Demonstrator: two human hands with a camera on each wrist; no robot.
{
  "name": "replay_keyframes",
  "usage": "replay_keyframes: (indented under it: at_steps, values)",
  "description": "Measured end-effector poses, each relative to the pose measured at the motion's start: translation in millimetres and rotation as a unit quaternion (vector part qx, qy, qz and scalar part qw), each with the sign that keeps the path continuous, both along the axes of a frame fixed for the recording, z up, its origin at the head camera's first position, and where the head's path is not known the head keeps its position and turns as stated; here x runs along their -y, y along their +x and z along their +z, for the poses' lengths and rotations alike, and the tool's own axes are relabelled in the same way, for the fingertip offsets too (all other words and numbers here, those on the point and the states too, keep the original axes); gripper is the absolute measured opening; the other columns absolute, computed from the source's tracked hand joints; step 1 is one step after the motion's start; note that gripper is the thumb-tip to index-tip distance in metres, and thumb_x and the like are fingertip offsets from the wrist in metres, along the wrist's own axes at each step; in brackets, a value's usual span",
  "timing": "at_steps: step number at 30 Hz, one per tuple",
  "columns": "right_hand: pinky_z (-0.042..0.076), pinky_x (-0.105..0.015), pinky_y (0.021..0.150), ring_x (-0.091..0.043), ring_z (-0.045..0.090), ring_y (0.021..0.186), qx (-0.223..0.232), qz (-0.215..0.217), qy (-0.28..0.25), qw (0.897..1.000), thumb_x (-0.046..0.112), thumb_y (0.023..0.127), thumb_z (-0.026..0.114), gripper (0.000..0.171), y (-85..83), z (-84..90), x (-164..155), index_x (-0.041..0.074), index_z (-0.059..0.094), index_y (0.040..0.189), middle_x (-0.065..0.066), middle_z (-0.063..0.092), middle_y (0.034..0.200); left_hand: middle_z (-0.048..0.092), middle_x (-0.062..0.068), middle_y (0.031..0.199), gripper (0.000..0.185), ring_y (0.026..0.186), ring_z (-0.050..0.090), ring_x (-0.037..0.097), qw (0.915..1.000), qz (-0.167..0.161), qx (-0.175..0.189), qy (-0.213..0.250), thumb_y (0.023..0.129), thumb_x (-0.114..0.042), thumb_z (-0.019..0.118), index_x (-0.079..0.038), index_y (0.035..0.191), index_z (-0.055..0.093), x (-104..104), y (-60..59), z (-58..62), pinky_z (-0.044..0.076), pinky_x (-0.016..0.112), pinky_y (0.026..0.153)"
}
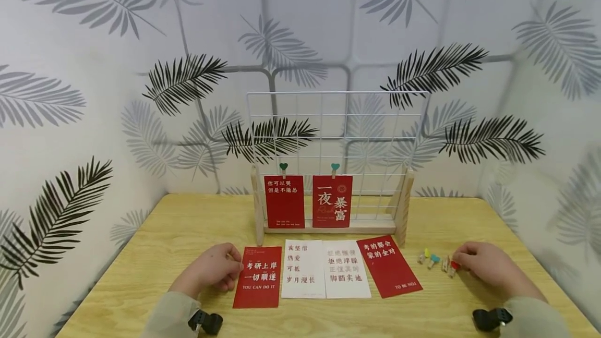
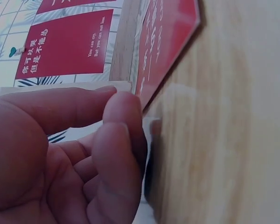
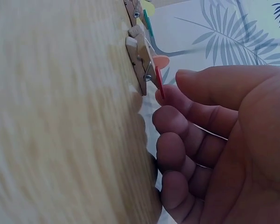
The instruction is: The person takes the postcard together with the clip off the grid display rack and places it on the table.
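Note:
My left hand rests on the table with fingers loosely curled, fingertips at the left edge of a red card that lies flat. In the left wrist view the left hand holds nothing and the red card lies just beyond its fingertips. My right hand rests at the right, fingers loosely curled. Its fingertips touch a small wooden clip with a red heart. The right wrist view shows the red-heart clip against the index fingertip, with the thumb apart above it.
A white wire grid stand with wooden feet stands at the back, two red cards clipped on it. Two white cards and another red card lie in front. Several more small clips lie left of my right hand.

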State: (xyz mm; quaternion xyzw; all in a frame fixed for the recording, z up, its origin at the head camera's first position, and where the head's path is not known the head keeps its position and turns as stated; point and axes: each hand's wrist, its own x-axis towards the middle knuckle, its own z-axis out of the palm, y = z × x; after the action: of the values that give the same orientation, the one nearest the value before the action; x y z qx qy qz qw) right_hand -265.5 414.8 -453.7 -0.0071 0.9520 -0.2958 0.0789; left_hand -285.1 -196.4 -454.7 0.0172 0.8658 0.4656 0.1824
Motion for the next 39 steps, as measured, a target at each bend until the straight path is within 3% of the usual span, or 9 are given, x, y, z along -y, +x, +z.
replay_keyframes:
  at_steps: [9, 14, 19, 27, 34, 39]
  values:
    - [0.047, -0.041, 0.075, -0.020, 0.058, 0.087, -0.040, -0.004, 0.023, 0.999, 0.034, 0.103, 0.057, 0.035, -1.2, 4.8, 9.5, 0.005, 0.071, 0.115, -0.002, 0.068, 0.096, 0.064, 0.011, 0.072, 0.015, 0.060, 0.062, 0.022, 0.9981, -0.002, -0.061, -0.011, 0.098, -0.017, 0.065, -0.005, 0.106, 0.061, -4.0, 5.3, 9.5, 0.053, 0.035, 0.059]
    - [0.049, -0.040, 0.072, -0.021, 0.061, 0.087, -0.057, -0.002, -0.004, 0.998, 0.037, 0.104, 0.056, 0.039, -0.1, 10.6, 21.0, 0.004, 0.068, 0.123, -0.006, 0.070, 0.104, 0.064, 0.012, 0.083, 0.016, 0.069, 0.067, 0.025, 0.9960, 0.024, -0.086, 0.008, 0.098, -0.015, 0.065, -0.003, 0.109, 0.061, -5.2, 3.5, 20.0, 0.058, 0.038, 0.065]
    - [0.050, -0.037, 0.068, -0.021, 0.062, 0.088, -0.075, 0.014, -0.025, 0.997, 0.038, 0.105, 0.056, 0.040, 0.1, 19.9, 35.7, 0.005, 0.066, 0.126, -0.010, 0.068, 0.113, 0.065, 0.014, 0.087, 0.018, 0.072, 0.067, 0.026, 0.9939, 0.021, -0.105, 0.026, 0.098, -0.016, 0.066, -0.003, 0.111, 0.060, -9.5, 2.4, 29.5, 0.059, 0.038, 0.069]
    - [0.047, -0.038, 0.059, -0.023, 0.053, 0.063, -0.090, 0.019, -0.051, 0.994, 0.038, 0.103, 0.059, 0.039, 2.4, 32.3, 61.4, 0.007, 0.065, 0.126, -0.012, 0.067, 0.109, 0.064, 0.015, 0.085, 0.017, 0.072, 0.067, 0.028, 0.9919, 0.011, -0.121, 0.034, 0.099, -0.012, 0.064, -0.002, 0.111, 0.060, -20.9, 4.9, 32.9, 0.059, 0.038, 0.067]
    - [0.053, -0.043, 0.072, -0.022, 0.062, 0.088, -0.141, 0.033, -0.015, 0.989, 0.037, 0.103, 0.061, 0.031, -2.0, 44.8, 78.3, 0.012, 0.069, 0.120, -0.007, 0.070, 0.110, 0.064, 0.011, 0.083, 0.018, 0.070, 0.066, 0.024, 0.9901, 0.008, -0.138, 0.022, 0.098, -0.016, 0.066, -0.005, 0.111, 0.061, -34.3, 0.9, 36.4, 0.058, 0.038, 0.070]
    - [0.054, -0.045, 0.078, -0.022, 0.063, 0.093, -0.164, 0.046, -0.014, 0.985, 0.030, 0.102, 0.062, 0.027, -7.7, 54.8, 93.8, 0.012, 0.070, 0.120, -0.005, 0.070, 0.108, 0.065, 0.011, 0.091, 0.018, 0.075, 0.064, 0.022, 0.9888, 0.006, -0.145, 0.036, 0.099, -0.014, 0.065, -0.005, 0.114, 0.061, -45.0, -2.0, 39.8, 0.058, 0.038, 0.073]
